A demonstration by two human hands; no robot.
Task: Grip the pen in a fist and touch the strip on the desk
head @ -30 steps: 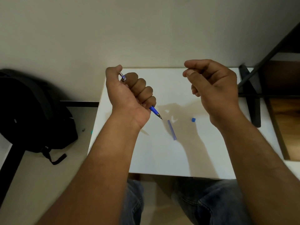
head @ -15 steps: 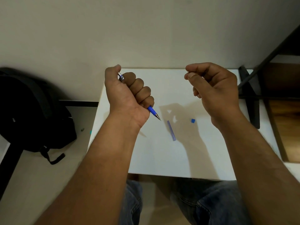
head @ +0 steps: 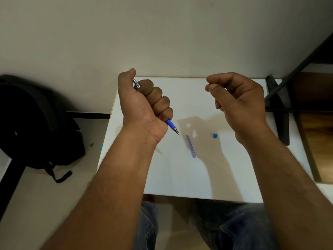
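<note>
White bench (head: 180,177) against a pale wall, and little has changed since a second ago: both hands hover above it as before. Left hand (head: 142,109) grips the blue pen (head: 172,126) in a fist, fingers curled tight, tip pointing down at the bench. Right hand (head: 237,103) has fingers curled, thumb against forefinger; whether it pinches anything I cannot tell. Blue tube (head: 191,146) and small blue cap (head: 215,135) lie on the bench
</note>
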